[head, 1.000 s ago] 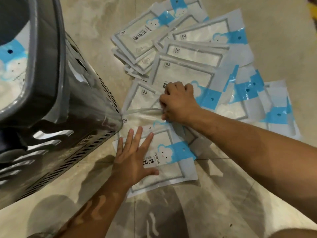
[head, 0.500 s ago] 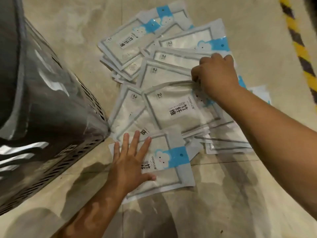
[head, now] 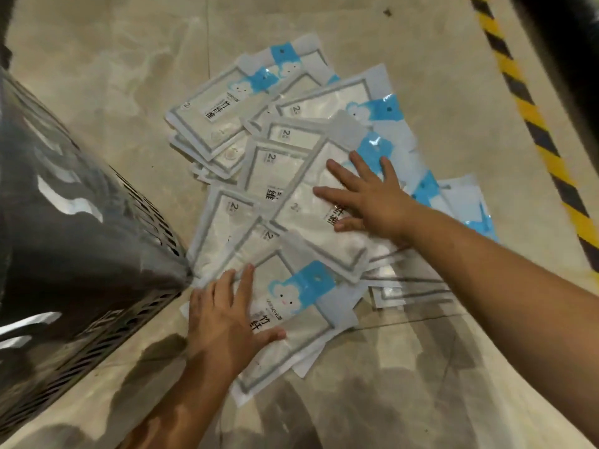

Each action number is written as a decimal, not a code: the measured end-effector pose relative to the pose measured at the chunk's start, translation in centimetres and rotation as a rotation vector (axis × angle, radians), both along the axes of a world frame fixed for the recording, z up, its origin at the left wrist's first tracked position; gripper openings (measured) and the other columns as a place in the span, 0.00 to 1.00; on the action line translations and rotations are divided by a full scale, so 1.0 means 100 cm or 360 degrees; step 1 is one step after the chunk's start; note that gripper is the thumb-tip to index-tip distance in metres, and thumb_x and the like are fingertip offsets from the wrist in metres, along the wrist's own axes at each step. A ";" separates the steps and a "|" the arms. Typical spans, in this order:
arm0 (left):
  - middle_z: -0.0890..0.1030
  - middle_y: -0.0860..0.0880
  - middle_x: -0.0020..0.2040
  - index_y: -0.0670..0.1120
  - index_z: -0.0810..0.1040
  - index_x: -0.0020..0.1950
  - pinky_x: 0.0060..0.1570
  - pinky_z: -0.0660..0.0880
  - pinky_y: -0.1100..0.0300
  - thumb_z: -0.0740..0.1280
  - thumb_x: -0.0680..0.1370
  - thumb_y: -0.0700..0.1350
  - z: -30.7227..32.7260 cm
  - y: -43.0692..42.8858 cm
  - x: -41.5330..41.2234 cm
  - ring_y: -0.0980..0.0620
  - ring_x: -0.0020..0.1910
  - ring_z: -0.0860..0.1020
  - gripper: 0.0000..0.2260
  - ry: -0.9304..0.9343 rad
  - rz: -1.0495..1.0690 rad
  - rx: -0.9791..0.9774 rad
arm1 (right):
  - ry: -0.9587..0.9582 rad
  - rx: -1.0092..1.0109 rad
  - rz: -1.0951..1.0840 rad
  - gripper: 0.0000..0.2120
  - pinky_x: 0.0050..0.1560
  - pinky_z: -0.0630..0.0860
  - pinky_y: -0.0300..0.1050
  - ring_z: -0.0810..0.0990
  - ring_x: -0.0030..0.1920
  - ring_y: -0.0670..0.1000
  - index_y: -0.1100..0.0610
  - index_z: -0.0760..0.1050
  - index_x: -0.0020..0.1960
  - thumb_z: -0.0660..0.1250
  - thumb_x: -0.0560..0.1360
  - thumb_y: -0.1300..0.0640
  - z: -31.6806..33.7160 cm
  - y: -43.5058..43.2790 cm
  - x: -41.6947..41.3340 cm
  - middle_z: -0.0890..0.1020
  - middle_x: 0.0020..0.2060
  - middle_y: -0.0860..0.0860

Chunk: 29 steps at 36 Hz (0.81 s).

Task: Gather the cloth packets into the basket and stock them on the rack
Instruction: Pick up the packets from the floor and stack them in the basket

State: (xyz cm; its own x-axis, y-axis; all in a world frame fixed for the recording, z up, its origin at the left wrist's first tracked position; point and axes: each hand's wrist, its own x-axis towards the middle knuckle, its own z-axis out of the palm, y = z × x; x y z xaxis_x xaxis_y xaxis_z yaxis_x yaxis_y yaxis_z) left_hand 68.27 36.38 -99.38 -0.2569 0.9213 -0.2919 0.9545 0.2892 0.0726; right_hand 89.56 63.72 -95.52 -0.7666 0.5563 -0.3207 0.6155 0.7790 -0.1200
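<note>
- Basket (head: 81, 254): dark plastic with slotted sides, fills the left of the view, sits on the floor (head: 97, 76). Its inside is not in view.
- Cloth packets (head: 210, 115): loose overlapping pile on the floor just right of the basket, none seen in it. They are flat white pouches with grey borders and blue cloud headers, fanned at mixed angles.
- The basket's near corner comes right up to the pile edge; can't tell if it touches the packets there.
- Left hand (head: 223, 322): just right of the basket corner, released, fingers straight and spread, palm flat on the nearest packet (head: 301, 319). It presses down and grasps nothing.
- That nearest packet lies on top at the pile's near end, tilted, with at least one more packet edge showing under it.
- Right hand (head: 372, 196): further right of the basket and over mid-pile, also released. Fingers are splayed flat on a large top packet (head: 311, 228), thumb lying on its printed label.
- The right forearm crosses over the packets farthest from the basket and hides part of them.
- Yellow-black hazard stripe (head: 531, 124): on the floor well right of the basket, beyond the pile, running diagonally.
- Dark blurred object (head: 567, 43): far corner opposite the basket, past the stripe; can't tell what it is.
</note>
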 end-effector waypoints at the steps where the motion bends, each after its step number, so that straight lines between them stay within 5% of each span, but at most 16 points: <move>1: 0.71 0.39 0.67 0.46 0.61 0.79 0.61 0.71 0.39 0.54 0.61 0.83 0.002 0.001 -0.001 0.38 0.62 0.70 0.57 -0.0010 0.0087 0.0023 | 0.0006 0.0009 0.0044 0.39 0.71 0.36 0.75 0.36 0.80 0.60 0.35 0.50 0.80 0.65 0.75 0.35 0.008 0.008 0.001 0.42 0.82 0.46; 4: 0.72 0.39 0.63 0.45 0.61 0.79 0.50 0.75 0.41 0.60 0.57 0.83 0.009 0.007 0.000 0.38 0.54 0.73 0.60 -0.0085 0.0328 0.0054 | 0.0085 0.0227 -0.0324 0.52 0.72 0.39 0.75 0.35 0.80 0.59 0.37 0.40 0.80 0.73 0.70 0.35 0.022 0.001 0.001 0.37 0.81 0.49; 7: 0.70 0.40 0.60 0.44 0.58 0.79 0.47 0.76 0.42 0.63 0.54 0.81 0.015 0.019 0.002 0.37 0.53 0.73 0.62 -0.0183 0.0530 0.0028 | 0.0097 0.0025 -0.1216 0.58 0.74 0.40 0.71 0.36 0.80 0.62 0.46 0.28 0.79 0.62 0.69 0.23 0.018 -0.027 -0.001 0.32 0.80 0.54; 11: 0.68 0.40 0.68 0.46 0.55 0.78 0.58 0.73 0.45 0.78 0.56 0.69 0.021 0.033 0.002 0.39 0.64 0.72 0.59 -0.0519 0.0859 0.0048 | -0.0176 -0.0272 -0.1183 0.59 0.74 0.37 0.71 0.34 0.78 0.67 0.46 0.28 0.79 0.62 0.67 0.22 0.002 -0.037 0.010 0.30 0.79 0.55; 15: 0.75 0.43 0.68 0.45 0.64 0.73 0.59 0.72 0.49 0.84 0.60 0.53 0.021 0.034 -0.012 0.41 0.65 0.75 0.48 -0.0863 0.1191 0.0215 | -0.0055 -0.0187 -0.1129 0.62 0.74 0.48 0.71 0.43 0.81 0.60 0.36 0.33 0.78 0.77 0.65 0.34 0.018 -0.022 0.028 0.36 0.81 0.51; 20: 0.84 0.51 0.49 0.48 0.78 0.59 0.45 0.77 0.55 0.81 0.67 0.51 0.019 0.025 -0.032 0.49 0.47 0.82 0.24 -0.1236 0.1294 0.0166 | 0.0250 -0.0364 -0.1784 0.75 0.71 0.65 0.56 0.65 0.74 0.64 0.51 0.30 0.80 0.86 0.58 0.48 0.030 -0.013 0.054 0.61 0.76 0.62; 23: 0.85 0.52 0.45 0.46 0.80 0.57 0.42 0.75 0.58 0.74 0.75 0.49 0.024 0.026 -0.033 0.51 0.45 0.83 0.14 -0.1324 0.1268 0.0259 | 0.0668 -0.0350 -0.2102 0.57 0.67 0.70 0.50 0.71 0.70 0.60 0.59 0.52 0.81 0.84 0.63 0.55 0.033 -0.008 0.075 0.71 0.72 0.59; 25: 0.85 0.50 0.44 0.44 0.79 0.56 0.40 0.77 0.57 0.72 0.77 0.48 0.029 0.031 -0.029 0.50 0.43 0.84 0.11 -0.1379 0.1239 0.0319 | 0.0815 -0.0073 -0.1985 0.30 0.51 0.71 0.42 0.77 0.61 0.61 0.61 0.71 0.66 0.80 0.69 0.57 0.037 -0.010 0.084 0.79 0.57 0.58; 27: 0.85 0.45 0.44 0.42 0.78 0.53 0.42 0.81 0.49 0.69 0.79 0.49 0.033 0.038 -0.021 0.46 0.43 0.84 0.10 -0.1409 0.1206 0.0401 | 0.0951 0.0190 -0.1740 0.11 0.39 0.62 0.41 0.76 0.50 0.59 0.59 0.73 0.50 0.74 0.74 0.58 0.040 -0.013 0.090 0.75 0.44 0.54; 29: 0.83 0.43 0.42 0.41 0.76 0.48 0.45 0.80 0.43 0.67 0.80 0.49 0.042 0.049 -0.011 0.42 0.44 0.83 0.11 -0.1356 0.1189 0.0495 | 0.1170 0.0152 -0.1644 0.10 0.37 0.63 0.39 0.76 0.44 0.49 0.60 0.71 0.49 0.71 0.77 0.57 0.047 -0.017 0.088 0.74 0.43 0.51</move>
